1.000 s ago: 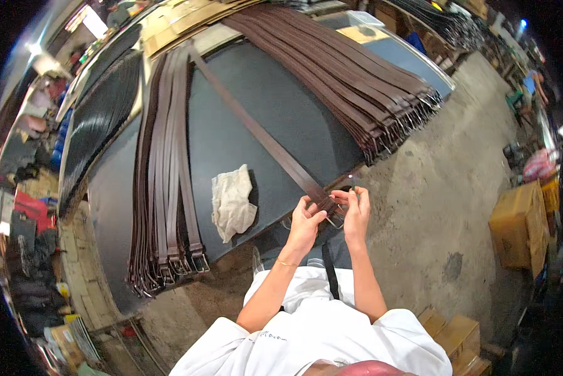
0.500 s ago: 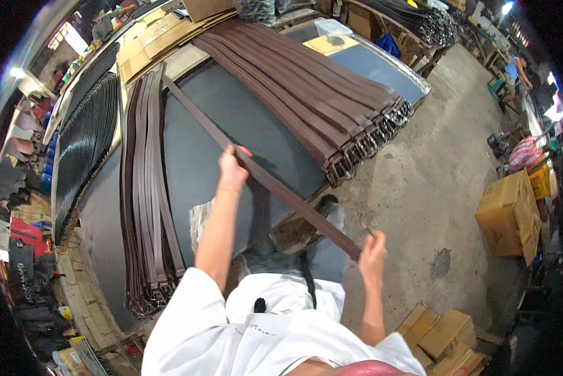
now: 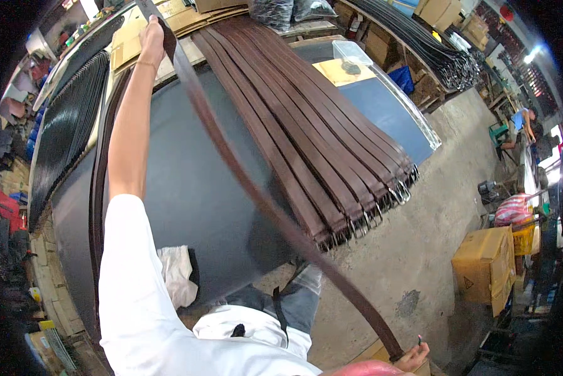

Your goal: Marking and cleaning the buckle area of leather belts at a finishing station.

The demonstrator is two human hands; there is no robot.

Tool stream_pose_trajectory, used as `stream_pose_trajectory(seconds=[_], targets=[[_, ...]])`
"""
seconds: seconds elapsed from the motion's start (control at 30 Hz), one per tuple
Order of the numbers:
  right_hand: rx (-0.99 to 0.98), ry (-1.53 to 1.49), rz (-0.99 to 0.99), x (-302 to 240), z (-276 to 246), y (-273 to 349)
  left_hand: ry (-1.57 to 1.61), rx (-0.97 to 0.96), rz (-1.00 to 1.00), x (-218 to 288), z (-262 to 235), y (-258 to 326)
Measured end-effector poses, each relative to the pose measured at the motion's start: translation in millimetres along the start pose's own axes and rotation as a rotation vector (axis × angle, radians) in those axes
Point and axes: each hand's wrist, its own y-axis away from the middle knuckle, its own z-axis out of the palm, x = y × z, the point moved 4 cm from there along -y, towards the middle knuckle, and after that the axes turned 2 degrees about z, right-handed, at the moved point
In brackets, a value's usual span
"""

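One long, flat, dark brown leather-like strap (image 3: 331,269) is held up in a loose bend across the smooth, dark grey, flat-topped table (image 3: 187,188); it is gripped near one end by the left hand (image 3: 152,39), whose fingers are closed round it past the table's far left edge; a short bit of it is left poking out beyond that hand. The other end is held by the right hand (image 3: 413,358), off to the right of the table's near edge; those fingers are curled in, and whether a buckle is tucked there cannot be told.

The step in hand seems to be the stretching out of this one strap, with its middle held over the table; for the next move, it is judged, both ends need to be kept in a firm grip, and the strap needs to be kept from being caught on the shiny metal buckles (image 3: 375,216) at the table's right near edge.

Those buckles are fixed to a wide row of dark brown belts (image 3: 306,125), laid side by side on the table's right part; a crumpled, off-white cloth (image 3: 178,276) is seen at the table's near edge; many shiny black strips (image 3: 68,144) are spread to the table's left.
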Motion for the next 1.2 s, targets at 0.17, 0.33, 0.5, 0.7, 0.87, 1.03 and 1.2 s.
stream_pose_trajectory(seconds=[0.17,0.33,0.5,0.7,0.87,1.03,1.2], targets=[[-0.023,0.238,-0.004,-89.9,2.3,-16.0,-0.4,-0.102,0.063,-137.1,47.3,-82.8],[-0.271,-0.048,-0.113,-120.2,50.5,-37.1,-0.267,-0.196,-0.113,-240.0,73.4,-93.7],[-0.266,0.054,0.015,-228.8,90.6,-27.6,-0.782,-0.006,0.159,-297.5,46.7,-60.8],[-0.172,0.056,-0.055,-233.5,102.9,-20.1,-1.084,-0.412,0.256,-282.9,83.3,112.0],[-0.169,-0.046,0.08,-260.0,134.9,-1.8,-0.836,-0.358,0.123,-291.5,53.4,82.6],[-0.101,-0.118,-0.183,-270.8,164.9,20.2,-0.678,-0.387,0.013,-273.8,51.2,80.5],[-0.232,-0.089,0.0,-300.4,184.2,35.4,-0.547,-0.473,0.023,-251.0,28.1,171.8]])
